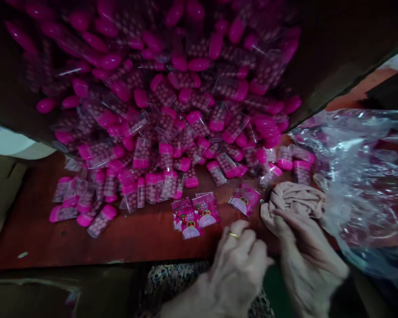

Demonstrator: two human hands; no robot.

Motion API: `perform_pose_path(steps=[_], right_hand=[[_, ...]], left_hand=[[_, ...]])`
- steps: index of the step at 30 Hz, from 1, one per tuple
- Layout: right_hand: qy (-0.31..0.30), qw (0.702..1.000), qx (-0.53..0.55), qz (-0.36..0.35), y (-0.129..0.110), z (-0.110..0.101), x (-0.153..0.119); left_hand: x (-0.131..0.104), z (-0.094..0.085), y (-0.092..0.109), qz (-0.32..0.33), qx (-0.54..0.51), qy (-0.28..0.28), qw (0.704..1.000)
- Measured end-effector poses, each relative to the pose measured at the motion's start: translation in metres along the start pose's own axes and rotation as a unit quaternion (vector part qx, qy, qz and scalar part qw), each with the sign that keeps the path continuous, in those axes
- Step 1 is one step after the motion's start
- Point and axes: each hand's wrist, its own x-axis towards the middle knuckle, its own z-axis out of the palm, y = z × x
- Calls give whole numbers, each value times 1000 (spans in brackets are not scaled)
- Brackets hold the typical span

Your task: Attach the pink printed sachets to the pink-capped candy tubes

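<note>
My left hand (240,254), with a gold ring on one finger, hovers at the table's front edge. Its fingers are curled in, and whatever they may hold is hidden. To its right, my right hand (308,251) pinches the near edge of a crumpled beige cloth (295,198) with thumb and fingers. Pink printed labels (205,210) lie in a small overlapping group just beyond my left hand. Another little stack of pink labels (245,201) sits between that group and the cloth.
A large heap of clear small bottles with pink caps (166,119), filled with pinkish beads, spills from a dark open box onto the red-brown table (119,240). Crinkled clear plastic (368,176) covers the right side. A cardboard box (36,296) stands at the lower left.
</note>
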Motion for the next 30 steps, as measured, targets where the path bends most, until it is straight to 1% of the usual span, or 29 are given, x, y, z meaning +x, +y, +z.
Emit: perform_pose_path(steps=[1,2,3,5,7,10,13,16,18,22,24,25,27,29,30], right_hand=[[-32,999,14,-8,-3,11,-2],[-69,997,24,-18,-5,22,-5],[-107,993,34,-30,-7,33,-8],[-182,981,39,-56,-9,53,-15],[-216,973,19,-83,-10,66,-21],[-213,972,-10,-103,-9,76,-26],[-205,973,-12,-104,-10,77,-25],[-199,974,-5,-106,-10,75,-24],[-195,975,6,-107,-10,74,-24],[-176,978,33,-110,-10,71,-25],[-163,979,46,-118,-12,68,-25],[-156,978,54,-129,-13,67,-25],[-139,974,73,-166,-18,63,-24],[-131,966,91,-204,-23,60,-23],[-129,964,99,-211,-25,59,-23]], left_hand=[[-8,-10,-6,-30,-7,57,998],[-16,-20,-13,-62,-5,98,993],[-22,-29,-22,-93,5,127,988],[-33,-43,-40,-154,44,171,972],[-41,-50,-55,-194,85,186,960],[-48,-49,-66,-205,119,173,956],[-48,-45,-68,-198,136,160,957],[-46,-44,-68,-200,127,153,959],[-45,-46,-67,-203,105,165,960],[-42,-53,-60,-211,13,224,951],[-37,-57,-55,-242,-39,242,939],[-33,-58,-53,-268,-66,243,930],[-24,-60,-49,-329,-136,221,908],[-14,-60,-47,-388,-238,186,871],[-10,-59,-46,-411,-297,179,843]])
